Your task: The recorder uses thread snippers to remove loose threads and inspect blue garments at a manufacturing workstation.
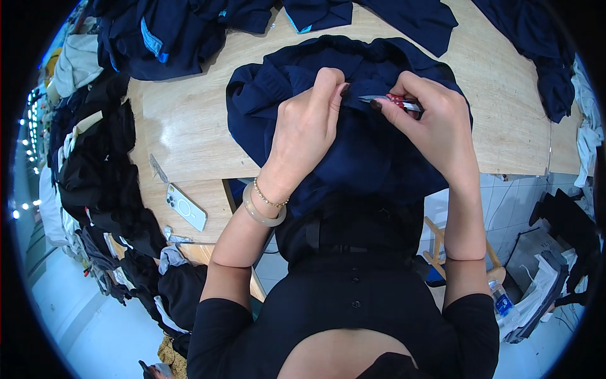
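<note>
A dark navy garment lies bunched on the wooden table in front of me and hangs over its near edge. My left hand pinches a fold of the fabric near the top of the pile. My right hand grips small red-handled thread snips, their metal tips pointing left at the pinched spot. The two hands almost touch. A pale bangle and a thin bead bracelet sit on my left wrist.
More navy garments are heaped along the table's far edge and at the right. A pale phone lies at the near left corner. Dark clothes pile up to the left. A water bottle stands low right.
</note>
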`<control>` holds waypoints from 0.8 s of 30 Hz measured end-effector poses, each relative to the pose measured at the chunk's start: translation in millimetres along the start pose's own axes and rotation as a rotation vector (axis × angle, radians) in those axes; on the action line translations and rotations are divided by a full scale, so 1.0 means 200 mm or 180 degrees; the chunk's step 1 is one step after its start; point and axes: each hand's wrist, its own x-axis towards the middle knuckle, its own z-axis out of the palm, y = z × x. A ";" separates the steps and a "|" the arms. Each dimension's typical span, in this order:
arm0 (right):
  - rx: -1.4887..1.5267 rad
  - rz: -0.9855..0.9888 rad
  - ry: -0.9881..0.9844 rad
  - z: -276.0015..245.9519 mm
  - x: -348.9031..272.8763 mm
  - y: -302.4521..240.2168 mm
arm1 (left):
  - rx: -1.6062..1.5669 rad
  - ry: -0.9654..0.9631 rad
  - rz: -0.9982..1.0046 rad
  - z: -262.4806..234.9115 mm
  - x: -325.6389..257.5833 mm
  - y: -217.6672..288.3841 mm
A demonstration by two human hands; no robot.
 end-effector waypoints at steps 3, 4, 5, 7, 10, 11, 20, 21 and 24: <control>0.0026 -0.0046 0.0040 0.02 0.00 -0.02 | -0.0097 0.0008 -0.0119 0.00 0.00 0.01; 0.0010 -0.0107 0.0062 0.03 -0.01 -0.02 | -0.0143 0.0016 -0.0185 -0.01 0.00 0.01; 0.0018 -0.0113 0.0063 0.04 -0.01 -0.02 | -0.0134 0.0018 -0.0187 -0.02 0.00 0.02; 0.0488 0.0199 0.0199 0.04 -0.01 0.00 | -0.0455 0.0004 -0.0368 -0.05 0.01 0.05; 0.1035 0.1115 0.0540 0.04 -0.05 0.07 | -0.0358 -0.0020 -0.0072 -0.16 -0.06 0.08; 0.1169 0.1264 0.0601 0.03 -0.06 0.09 | -0.0519 -0.0333 -0.0047 -0.19 -0.11 0.09; 0.1386 0.1446 0.0749 0.08 -0.07 0.05 | -0.1815 -0.0649 -0.2330 -0.05 -0.15 0.00; 0.1107 0.1311 0.0660 0.09 -0.07 0.04 | -0.2273 -0.0289 -0.2573 0.01 -0.09 -0.01; 0.0310 0.0861 0.0413 0.15 -0.09 0.03 | -0.2943 -0.0115 -0.3313 0.15 0.11 -0.04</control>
